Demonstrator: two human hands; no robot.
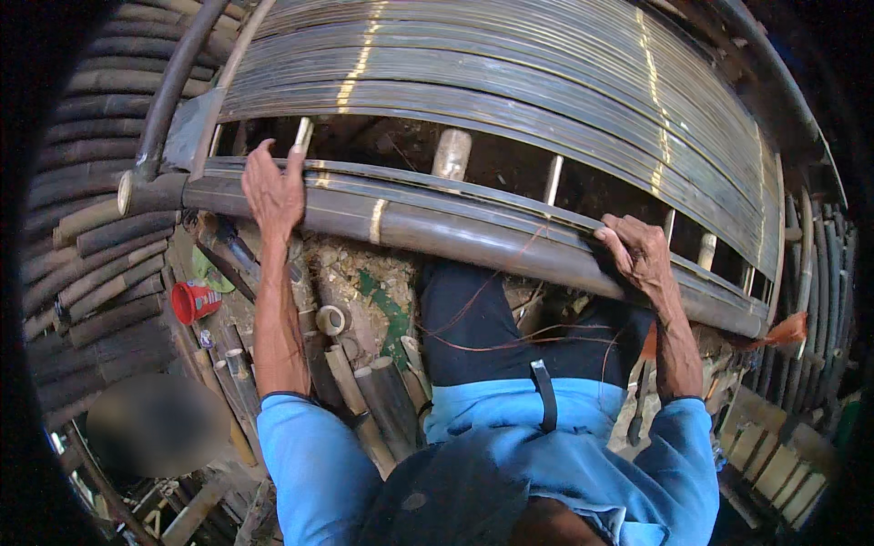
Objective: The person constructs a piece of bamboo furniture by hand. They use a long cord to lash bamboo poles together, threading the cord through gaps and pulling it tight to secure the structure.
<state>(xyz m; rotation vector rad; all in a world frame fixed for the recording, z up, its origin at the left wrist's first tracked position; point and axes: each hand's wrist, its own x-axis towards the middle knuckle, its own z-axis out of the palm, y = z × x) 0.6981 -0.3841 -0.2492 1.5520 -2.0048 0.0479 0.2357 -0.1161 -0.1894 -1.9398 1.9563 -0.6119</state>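
Observation:
A bamboo frame with a seat-like panel of dark, narrow bamboo slats (510,73) lies across the view before me. A wide gap parts this panel from a few loose slats (437,189) along the thick front bamboo pole (464,235). My left hand (273,193) is over the left part of these front slats, its thumb and fingertips reaching past their far edge. Farther right, my right hand (639,253) curls around the same slats, thumb on top. Its other fingertips are partly hidden. A thin reddish cord (473,344) loops across my lap and up to the slats.
Stacked dark bamboo poles (100,136) fill the left side. A red cup-shaped container (193,302) stands below them. Cut bamboo pieces (364,391) lie beside my legs. Pale crosspieces (452,153) span the gap. More poles (824,282) stand at the right.

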